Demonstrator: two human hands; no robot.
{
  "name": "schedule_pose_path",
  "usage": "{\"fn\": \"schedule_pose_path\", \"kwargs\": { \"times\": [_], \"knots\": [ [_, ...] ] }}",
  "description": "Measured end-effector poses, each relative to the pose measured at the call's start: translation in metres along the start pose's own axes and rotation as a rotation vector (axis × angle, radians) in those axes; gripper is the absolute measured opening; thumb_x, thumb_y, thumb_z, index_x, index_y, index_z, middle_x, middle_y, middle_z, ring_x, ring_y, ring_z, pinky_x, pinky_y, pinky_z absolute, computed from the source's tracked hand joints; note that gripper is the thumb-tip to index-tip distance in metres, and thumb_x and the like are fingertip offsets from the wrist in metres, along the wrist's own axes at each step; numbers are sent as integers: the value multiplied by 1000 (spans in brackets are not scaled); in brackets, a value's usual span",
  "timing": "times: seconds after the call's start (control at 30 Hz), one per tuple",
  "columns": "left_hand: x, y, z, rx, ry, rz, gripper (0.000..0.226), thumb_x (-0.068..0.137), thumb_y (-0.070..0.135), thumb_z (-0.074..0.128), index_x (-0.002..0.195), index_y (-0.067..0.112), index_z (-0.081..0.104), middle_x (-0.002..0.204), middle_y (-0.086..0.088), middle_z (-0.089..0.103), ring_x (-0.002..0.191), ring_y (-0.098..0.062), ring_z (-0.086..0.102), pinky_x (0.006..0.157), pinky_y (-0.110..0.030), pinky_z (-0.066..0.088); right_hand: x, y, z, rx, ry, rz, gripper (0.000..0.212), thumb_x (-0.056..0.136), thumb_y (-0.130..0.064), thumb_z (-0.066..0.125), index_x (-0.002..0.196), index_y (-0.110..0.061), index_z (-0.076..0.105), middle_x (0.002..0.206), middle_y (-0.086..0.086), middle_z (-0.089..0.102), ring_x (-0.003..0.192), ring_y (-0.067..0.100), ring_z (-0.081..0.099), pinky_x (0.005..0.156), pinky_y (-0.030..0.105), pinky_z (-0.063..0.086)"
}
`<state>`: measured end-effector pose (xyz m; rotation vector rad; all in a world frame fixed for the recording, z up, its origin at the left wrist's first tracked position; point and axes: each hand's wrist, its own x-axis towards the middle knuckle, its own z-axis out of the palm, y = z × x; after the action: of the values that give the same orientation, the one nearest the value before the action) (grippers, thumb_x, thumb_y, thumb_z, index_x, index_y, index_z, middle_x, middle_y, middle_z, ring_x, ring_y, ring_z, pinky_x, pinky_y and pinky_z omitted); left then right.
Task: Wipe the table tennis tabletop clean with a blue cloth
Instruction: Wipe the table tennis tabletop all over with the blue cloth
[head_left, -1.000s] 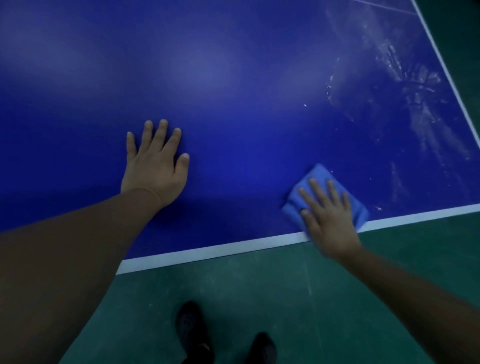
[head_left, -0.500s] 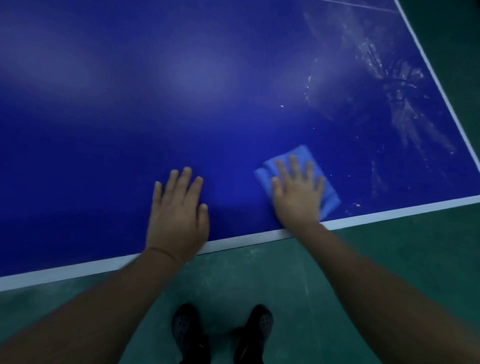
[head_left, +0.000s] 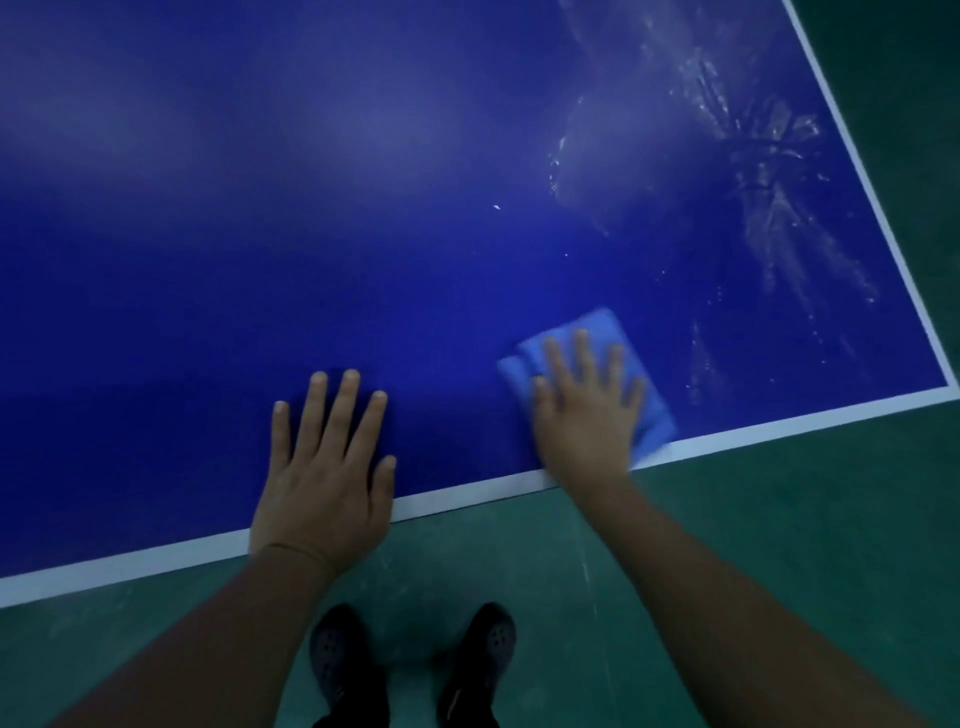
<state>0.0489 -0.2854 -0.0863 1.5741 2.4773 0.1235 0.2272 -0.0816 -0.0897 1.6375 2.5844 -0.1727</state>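
Observation:
The dark blue table tennis tabletop fills most of the view, with a white line along its near and right edges. A folded light blue cloth lies near the near edge, right of centre. My right hand presses flat on the cloth with fingers spread and straight. My left hand rests flat on the bare tabletop to the left, palm over the white edge line. Whitish wet smears streak the tabletop's far right part.
Green floor lies below the table's near edge and past its right edge. My two dark shoes stand on the floor close to the table. The table's near right corner sits at the frame's right side.
My left hand slid back from further in on the tabletop to the near edge. My right hand pushed the cloth left, then slightly back right. The camera view shifted.

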Motion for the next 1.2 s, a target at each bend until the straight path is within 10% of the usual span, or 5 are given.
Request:
{"fn": "schedule_pose_path", "kwargs": {
  "times": [0.13,0.47,0.63,0.97,1.2],
  "knots": [
    [1,2,-3,3,-45,-26,65,98,45,24,154,13,30,163,-12,21,152,-33,9,120,-60,8,11,65,-13,94,-26,354,55,104,-51,25,158,-40,20,168,-9,5,154,27,-3,121,60,1],
    [3,1,-2,7,-46,-39,64,95,44,29,151,14,38,161,-11,28,151,-33,17,117,-60,14,62,-141,4,118,20,-289,53,103,-50,26,154,-37,33,166,-3,19,153,36,7,118,65,2],
    [4,0,-2,16,-53,-25,63,100,47,17,152,15,36,161,-11,27,151,-33,16,117,-59,14,148,-207,-3,144,-34,-297,52,105,-50,22,156,-38,23,167,-5,11,153,34,-1,118,63,-4],
    [4,2,-10,4,-81,-21,64,94,43,31,151,14,35,160,-11,26,150,-34,17,116,-61,14,99,-18,-11,171,18,227,54,103,-55,19,156,-41,22,167,-8,9,154,32,1,119,63,0],
    [2,2,-7,24,-83,-30,65,96,45,27,152,14,26,162,-10,18,151,-33,11,118,-61,11,16,2,0,116,12,271,54,104,-54,23,156,-40,23,168,-6,9,154,31,0,120,61,1]
  ]
}}
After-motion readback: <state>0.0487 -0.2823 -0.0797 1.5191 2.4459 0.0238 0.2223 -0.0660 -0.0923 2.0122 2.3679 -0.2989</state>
